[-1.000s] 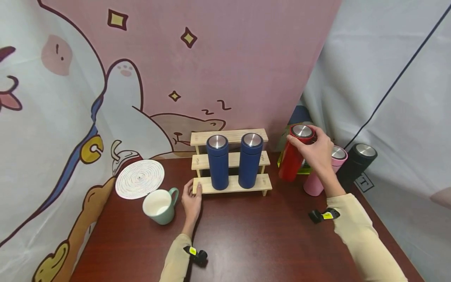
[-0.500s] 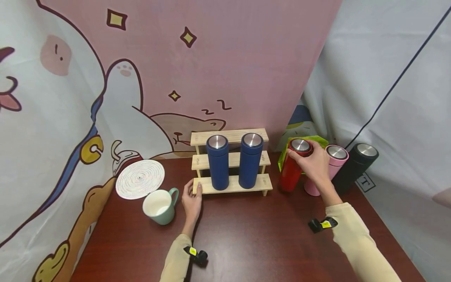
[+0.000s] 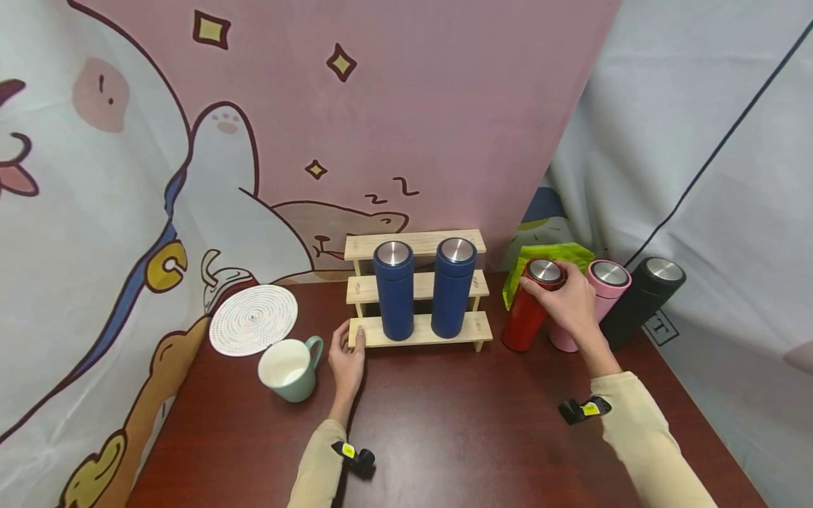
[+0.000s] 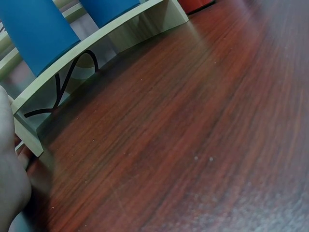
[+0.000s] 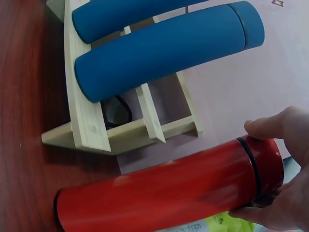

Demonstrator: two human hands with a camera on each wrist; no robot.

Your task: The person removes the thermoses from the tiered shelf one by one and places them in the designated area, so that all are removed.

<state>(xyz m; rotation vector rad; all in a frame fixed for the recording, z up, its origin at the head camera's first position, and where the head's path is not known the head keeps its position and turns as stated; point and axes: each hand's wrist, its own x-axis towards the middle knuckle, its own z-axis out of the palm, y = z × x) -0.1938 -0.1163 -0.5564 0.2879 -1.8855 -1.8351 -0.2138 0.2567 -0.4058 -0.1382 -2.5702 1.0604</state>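
My left hand [image 3: 346, 361] grips the left end of the lowest step of a three-step wooden rack [image 3: 418, 245], thumb on top. Two blue thermos bottles [image 3: 395, 300] [image 5: 164, 53] stand upright on that step, side by side. To the rack's right, my right hand [image 3: 569, 300] holds a red thermos bottle [image 3: 524, 317] around its top, below the steel lid. In the right wrist view the thumb and fingers [image 5: 270, 126] wrap the red bottle's upper end, and its base is at the table.
A pink thermos [image 3: 607, 286] and a black thermos [image 3: 641, 303] stand right of the red one. Behind them is a yellow-green packet [image 3: 559, 250]. On the left are a mint mug [image 3: 297, 386] and a round woven mat [image 3: 253, 321]. A cloth backdrop [image 3: 444, 106] hangs behind the table.
My right hand has brought the red bottle down and toward me, uncovering more of the yellow-green packet and the pink bottle's lid. My left hand stays at the rack.
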